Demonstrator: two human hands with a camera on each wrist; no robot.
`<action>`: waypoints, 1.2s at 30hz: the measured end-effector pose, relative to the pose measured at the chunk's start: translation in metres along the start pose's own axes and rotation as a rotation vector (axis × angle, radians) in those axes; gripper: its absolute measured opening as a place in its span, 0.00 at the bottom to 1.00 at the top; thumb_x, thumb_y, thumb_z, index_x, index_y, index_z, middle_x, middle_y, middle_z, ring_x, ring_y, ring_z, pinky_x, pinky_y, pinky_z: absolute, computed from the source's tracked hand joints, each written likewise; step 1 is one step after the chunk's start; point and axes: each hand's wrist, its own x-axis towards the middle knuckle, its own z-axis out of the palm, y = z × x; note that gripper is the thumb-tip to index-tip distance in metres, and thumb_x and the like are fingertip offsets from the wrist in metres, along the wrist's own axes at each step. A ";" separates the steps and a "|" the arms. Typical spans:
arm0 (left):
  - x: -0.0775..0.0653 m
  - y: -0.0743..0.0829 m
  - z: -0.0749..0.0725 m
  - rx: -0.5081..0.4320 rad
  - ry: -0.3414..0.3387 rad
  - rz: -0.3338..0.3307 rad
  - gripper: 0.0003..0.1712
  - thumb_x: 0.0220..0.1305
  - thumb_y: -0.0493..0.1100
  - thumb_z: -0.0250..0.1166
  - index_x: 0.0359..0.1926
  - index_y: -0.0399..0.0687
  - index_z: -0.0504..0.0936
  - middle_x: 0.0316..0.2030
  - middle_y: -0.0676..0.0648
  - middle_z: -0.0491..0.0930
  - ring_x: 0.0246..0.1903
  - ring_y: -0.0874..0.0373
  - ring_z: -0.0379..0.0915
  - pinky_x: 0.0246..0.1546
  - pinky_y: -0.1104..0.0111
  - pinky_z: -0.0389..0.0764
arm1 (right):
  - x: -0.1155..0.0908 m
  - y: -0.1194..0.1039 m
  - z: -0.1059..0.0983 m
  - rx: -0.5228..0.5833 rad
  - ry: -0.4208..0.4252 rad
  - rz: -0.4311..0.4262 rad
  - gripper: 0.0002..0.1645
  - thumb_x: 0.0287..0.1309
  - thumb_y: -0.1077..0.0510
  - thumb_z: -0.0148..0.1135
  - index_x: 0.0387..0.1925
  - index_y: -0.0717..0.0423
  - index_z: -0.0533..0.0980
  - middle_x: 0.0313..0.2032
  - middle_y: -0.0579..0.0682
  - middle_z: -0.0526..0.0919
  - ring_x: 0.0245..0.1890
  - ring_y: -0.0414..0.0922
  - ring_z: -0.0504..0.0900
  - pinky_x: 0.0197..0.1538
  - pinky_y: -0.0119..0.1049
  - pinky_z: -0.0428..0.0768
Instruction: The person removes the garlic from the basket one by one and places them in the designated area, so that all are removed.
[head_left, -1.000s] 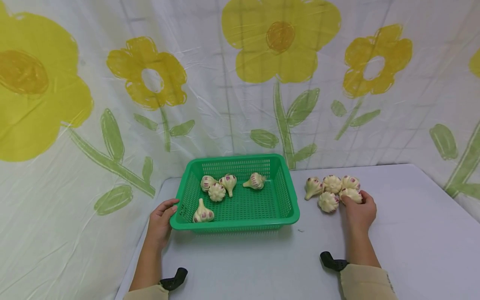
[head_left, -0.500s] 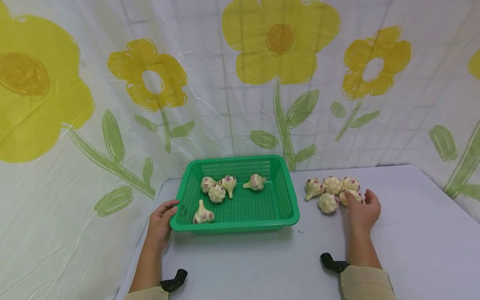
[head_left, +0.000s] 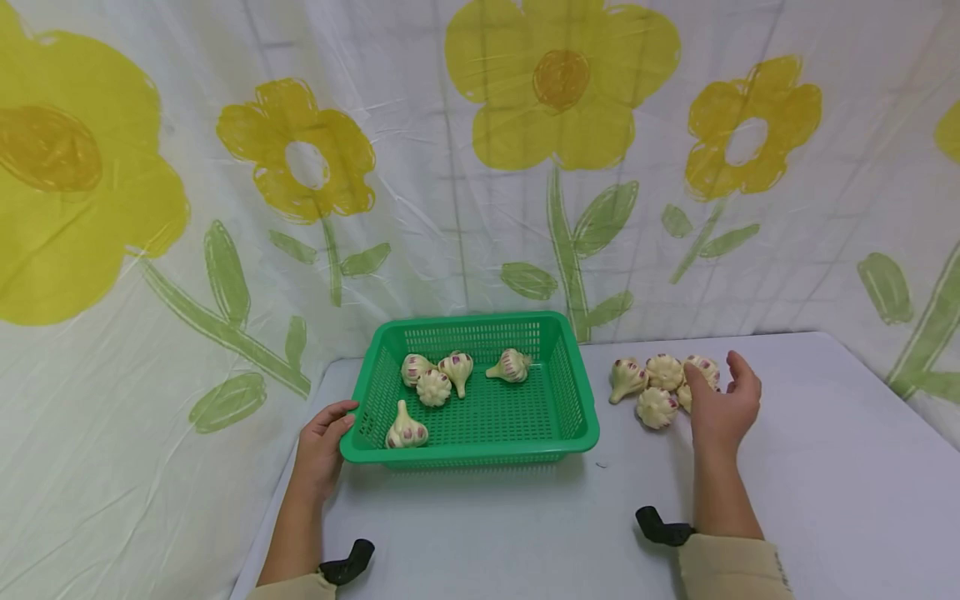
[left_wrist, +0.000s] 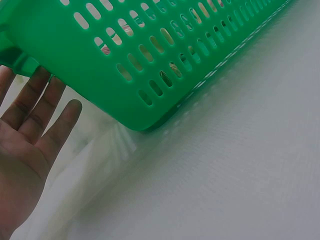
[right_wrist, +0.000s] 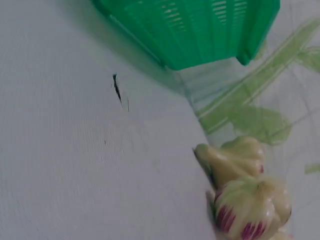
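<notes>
A green plastic basket (head_left: 469, 456) stands on the table, with several garlic bulbs lying inside, one of them (head_left: 407, 427) in the front left corner. At its left end my left hand (head_left: 318, 450) touches the rim; the left wrist view shows those fingers (left_wrist: 32, 102) extended against the basket's edge. To the right of the basket, more garlic bulbs (head_left: 657, 407) lie in a cluster. Over the right side of that cluster is my right hand (head_left: 722, 412), thumb and fingers spread apart around the back right bulb (head_left: 702, 366). The front right bulb is partly hidden behind this hand.
The table (head_left: 510, 533) has a pale cover and meets a white curtain (head_left: 420, 250) printed with yellow flowers. A small dark scrap (right_wrist: 117, 89) lies near the basket's right front corner. Black curved pieces (head_left: 663, 527) stick out at both wrists.
My right hand has come off the front right bulb and shifted back to the bulb behind it, with its fingers opening on the way. My left hand and the basket stay put.
</notes>
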 end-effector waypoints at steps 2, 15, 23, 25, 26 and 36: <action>0.000 0.000 -0.001 0.006 0.004 0.000 0.12 0.70 0.35 0.58 0.40 0.56 0.85 0.38 0.58 0.82 0.33 0.68 0.79 0.32 0.76 0.81 | -0.007 -0.007 0.006 0.020 -0.041 -0.052 0.39 0.56 0.52 0.71 0.68 0.49 0.67 0.68 0.49 0.66 0.71 0.41 0.61 0.74 0.33 0.57; 0.000 0.001 0.001 0.017 0.010 -0.003 0.13 0.69 0.34 0.58 0.39 0.57 0.85 0.38 0.58 0.82 0.33 0.68 0.79 0.31 0.76 0.81 | -0.054 -0.022 0.047 0.005 -0.347 -0.377 0.34 0.54 0.59 0.73 0.63 0.56 0.73 0.62 0.52 0.72 0.66 0.45 0.67 0.71 0.44 0.64; -0.001 0.003 0.003 0.022 0.022 -0.006 0.12 0.69 0.34 0.58 0.40 0.56 0.85 0.38 0.58 0.82 0.33 0.68 0.79 0.32 0.76 0.81 | -0.082 -0.025 0.067 -0.160 -0.493 -0.737 0.31 0.53 0.59 0.74 0.59 0.56 0.76 0.60 0.54 0.76 0.63 0.51 0.72 0.61 0.53 0.74; -0.001 0.003 0.003 0.019 0.021 -0.008 0.12 0.69 0.35 0.59 0.40 0.56 0.85 0.38 0.58 0.83 0.34 0.68 0.79 0.33 0.76 0.81 | -0.089 -0.026 0.072 -0.197 -0.541 -0.811 0.31 0.52 0.59 0.74 0.59 0.58 0.76 0.60 0.55 0.76 0.63 0.54 0.72 0.60 0.55 0.74; -0.001 0.003 0.003 0.018 0.020 -0.010 0.12 0.69 0.35 0.59 0.40 0.56 0.85 0.38 0.58 0.83 0.34 0.68 0.79 0.33 0.76 0.81 | -0.092 -0.027 0.074 -0.223 -0.566 -0.836 0.31 0.53 0.58 0.74 0.59 0.58 0.75 0.60 0.55 0.75 0.63 0.54 0.72 0.59 0.55 0.75; -0.002 0.002 0.001 0.021 0.019 -0.018 0.11 0.69 0.35 0.59 0.41 0.55 0.85 0.39 0.58 0.83 0.34 0.67 0.79 0.33 0.75 0.82 | -0.119 -0.039 0.084 -0.629 -0.664 -0.991 0.30 0.54 0.56 0.73 0.59 0.56 0.76 0.62 0.54 0.74 0.63 0.53 0.72 0.45 0.45 0.83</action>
